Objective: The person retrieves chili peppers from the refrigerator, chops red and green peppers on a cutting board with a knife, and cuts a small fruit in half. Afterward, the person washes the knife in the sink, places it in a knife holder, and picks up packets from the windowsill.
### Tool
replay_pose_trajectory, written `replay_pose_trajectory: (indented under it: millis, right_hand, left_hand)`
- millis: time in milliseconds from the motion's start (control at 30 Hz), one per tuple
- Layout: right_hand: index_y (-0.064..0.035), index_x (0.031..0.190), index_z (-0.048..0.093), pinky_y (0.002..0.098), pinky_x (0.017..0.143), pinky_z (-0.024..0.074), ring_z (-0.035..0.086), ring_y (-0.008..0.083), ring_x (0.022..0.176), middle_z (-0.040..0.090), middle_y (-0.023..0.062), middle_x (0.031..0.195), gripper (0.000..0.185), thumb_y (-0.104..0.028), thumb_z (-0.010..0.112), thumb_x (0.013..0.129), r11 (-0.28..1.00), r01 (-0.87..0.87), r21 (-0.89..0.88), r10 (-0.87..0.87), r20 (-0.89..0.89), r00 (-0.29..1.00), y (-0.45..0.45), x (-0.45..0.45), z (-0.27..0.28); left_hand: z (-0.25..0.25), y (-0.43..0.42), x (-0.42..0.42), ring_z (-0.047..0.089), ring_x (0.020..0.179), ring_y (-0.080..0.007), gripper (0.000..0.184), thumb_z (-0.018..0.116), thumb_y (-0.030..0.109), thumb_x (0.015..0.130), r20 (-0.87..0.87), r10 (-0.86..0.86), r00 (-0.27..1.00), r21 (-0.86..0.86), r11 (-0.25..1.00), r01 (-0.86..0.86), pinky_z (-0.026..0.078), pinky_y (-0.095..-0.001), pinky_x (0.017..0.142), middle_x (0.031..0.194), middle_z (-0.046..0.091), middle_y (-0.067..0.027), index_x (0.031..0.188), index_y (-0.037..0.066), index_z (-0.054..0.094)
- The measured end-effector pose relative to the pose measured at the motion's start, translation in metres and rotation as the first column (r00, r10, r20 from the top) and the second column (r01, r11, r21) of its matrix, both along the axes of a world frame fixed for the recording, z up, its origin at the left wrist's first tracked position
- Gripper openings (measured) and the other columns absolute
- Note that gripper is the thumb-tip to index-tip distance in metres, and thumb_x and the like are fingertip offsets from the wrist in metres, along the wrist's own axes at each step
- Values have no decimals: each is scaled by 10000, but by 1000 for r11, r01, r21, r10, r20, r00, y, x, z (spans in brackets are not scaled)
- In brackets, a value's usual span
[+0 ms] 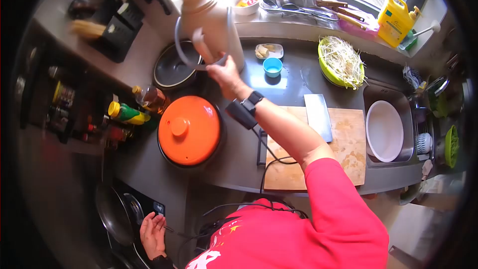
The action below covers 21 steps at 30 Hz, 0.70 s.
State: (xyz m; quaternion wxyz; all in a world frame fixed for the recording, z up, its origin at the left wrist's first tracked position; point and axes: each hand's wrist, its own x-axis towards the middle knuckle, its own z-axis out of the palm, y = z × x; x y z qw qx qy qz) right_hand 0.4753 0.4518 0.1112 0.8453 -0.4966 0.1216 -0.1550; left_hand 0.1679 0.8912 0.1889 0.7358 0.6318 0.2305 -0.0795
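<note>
A large beige thermos flask (234, 45) with a grey carrying handle is at the back left of the counter. My right hand (228, 77) is closed on that handle, at the flask's lower front. Whether the flask's base rests on the counter, I cannot tell. At the lower left, my left hand (153, 234) hangs with palm up and fingers loosely extended, holding nothing I can make out. Close beside it is a dark pan (115, 214) on the stove. An orange-lidded pot (199, 142) stands between the two hands. Behind it sits a black round pan (167, 72).
A cleaver (318, 117) lies on a wooden cutting board (348, 162). Behind are a small blue cup (272, 67), a white dish (278, 50) and a green basket of bean sprouts (343, 62). A white basin (384, 129) sits in the sink. Bottles (128, 113) stand left.
</note>
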Motion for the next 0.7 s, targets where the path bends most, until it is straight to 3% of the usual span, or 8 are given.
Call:
replay_pose_trajectory:
  millis: [167,233,400,500,567,600,667,700]
  right_hand:
    - [1,1464,194,307,933,439,481,215,1205,490,151,1294,839,27,619,741,986,64,-154,-31,209,977,15,-3,-9]
    - [-22,1473,196,327,1013,389,438,241,1271,445,149,1363,847,24,603,733,981,-3,-192,32,150,988,7,-12,-7]
    - [-4,1437,312,357,1133,269,294,334,1393,347,229,1444,783,-25,578,700,865,-209,-456,262,54,964,-30,-37,10]
    - [35,1237,558,363,989,452,582,320,1135,615,226,1156,522,-19,554,718,630,-525,-573,445,-289,848,-59,-39,18]
    - [69,990,673,346,738,558,697,262,825,693,187,847,302,-24,543,734,249,-683,-687,627,-423,654,-102,-27,42]
    - [73,852,694,320,571,547,682,203,616,664,151,648,217,-24,534,741,315,-641,-700,593,-383,708,-116,-22,40]
    - [26,794,703,351,608,559,687,246,630,671,161,656,198,-27,519,743,402,-530,-746,422,-363,831,-149,-4,59]
    - [-22,732,713,391,662,559,686,315,673,680,179,699,173,-48,542,733,293,-28,-956,194,30,981,-159,20,45]
  left_hand:
    - [8,-44,52,647,923,-261,284,553,206,977,-35,-91,995,-3,996,91,511,-392,890,993,663,-160,1181,9,527]
    - [-6,-35,67,650,988,-309,358,554,268,979,-53,-181,982,-9,983,181,524,-450,895,1045,659,-174,1240,27,508]
    - [26,-86,91,618,1057,-261,345,523,216,998,-162,-225,961,70,968,239,466,-376,960,1113,656,-157,1270,4,523]
    - [31,-93,99,610,1074,-273,358,530,211,994,-157,-234,960,117,960,253,462,-394,982,1131,643,-166,1277,-6,510]
    - [37,-96,100,603,1088,-281,366,535,212,992,-164,-226,960,158,955,252,460,-406,990,1144,635,-170,1281,-11,503]
    - [40,-96,101,600,1093,-285,370,538,213,991,-162,-216,963,169,955,243,459,-411,993,1148,633,-171,1283,-11,501]
    - [45,-98,104,594,1105,-291,377,543,215,988,-160,-196,967,185,957,225,456,-420,999,1155,628,-172,1286,-11,497]
    - [46,-98,106,594,1105,-294,379,546,215,986,-147,-187,971,188,959,213,455,-423,1000,1155,628,-172,1287,-10,497]
